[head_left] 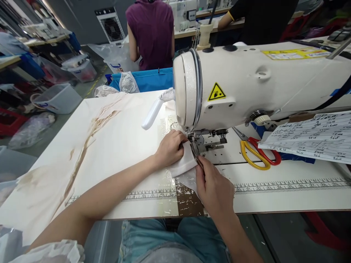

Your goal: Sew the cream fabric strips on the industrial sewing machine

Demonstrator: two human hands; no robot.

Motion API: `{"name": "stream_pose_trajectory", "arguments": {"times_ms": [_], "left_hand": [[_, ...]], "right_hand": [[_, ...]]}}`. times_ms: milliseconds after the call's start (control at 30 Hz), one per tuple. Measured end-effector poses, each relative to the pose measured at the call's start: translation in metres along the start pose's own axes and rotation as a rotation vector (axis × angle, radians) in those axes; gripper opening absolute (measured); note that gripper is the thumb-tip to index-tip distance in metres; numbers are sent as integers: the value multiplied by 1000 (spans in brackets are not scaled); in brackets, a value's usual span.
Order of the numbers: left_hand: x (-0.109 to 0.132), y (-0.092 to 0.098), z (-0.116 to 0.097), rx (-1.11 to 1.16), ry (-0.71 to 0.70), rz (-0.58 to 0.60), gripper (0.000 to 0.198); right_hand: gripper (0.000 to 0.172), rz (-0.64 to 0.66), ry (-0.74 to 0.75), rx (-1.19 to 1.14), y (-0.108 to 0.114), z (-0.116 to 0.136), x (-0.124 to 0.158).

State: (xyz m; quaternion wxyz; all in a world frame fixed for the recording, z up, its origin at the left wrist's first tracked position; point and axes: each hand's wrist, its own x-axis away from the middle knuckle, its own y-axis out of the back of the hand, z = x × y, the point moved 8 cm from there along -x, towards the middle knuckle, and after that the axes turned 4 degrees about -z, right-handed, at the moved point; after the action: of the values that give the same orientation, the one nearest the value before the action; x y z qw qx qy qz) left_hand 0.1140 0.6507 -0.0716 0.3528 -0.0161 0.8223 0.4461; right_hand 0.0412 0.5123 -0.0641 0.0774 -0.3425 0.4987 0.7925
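Note:
A white sewing machine stands over the work table, its needle area low at the centre. Just in front of that area lies a piece of white fabric, partly hidden by both hands. My left hand pinches the fabric's upper left edge beside the presser foot. On the right, my right hand is closed around a small dark metal tool, which looks like tweezers or snips, its tip at the fabric's right edge near the foot.
Red-and-yellow-handled scissors lie right of the needle area, beside a handwritten paper sheet. Pale fabric strips stretch over the table's left side. A printed ruler runs along the front. Beyond sits a person in purple.

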Motion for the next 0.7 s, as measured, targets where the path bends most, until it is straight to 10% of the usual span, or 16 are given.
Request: {"name": "stream_pose_trajectory", "arguments": {"times_ms": [400,700], "left_hand": [[2,4,13,210,157,43,17],[-1,9,-14,-34,-198,16,16]], "right_hand": [[33,3,-29,-5,-1,-3,0],[31,18,0,107,-3,2,-1]]}}
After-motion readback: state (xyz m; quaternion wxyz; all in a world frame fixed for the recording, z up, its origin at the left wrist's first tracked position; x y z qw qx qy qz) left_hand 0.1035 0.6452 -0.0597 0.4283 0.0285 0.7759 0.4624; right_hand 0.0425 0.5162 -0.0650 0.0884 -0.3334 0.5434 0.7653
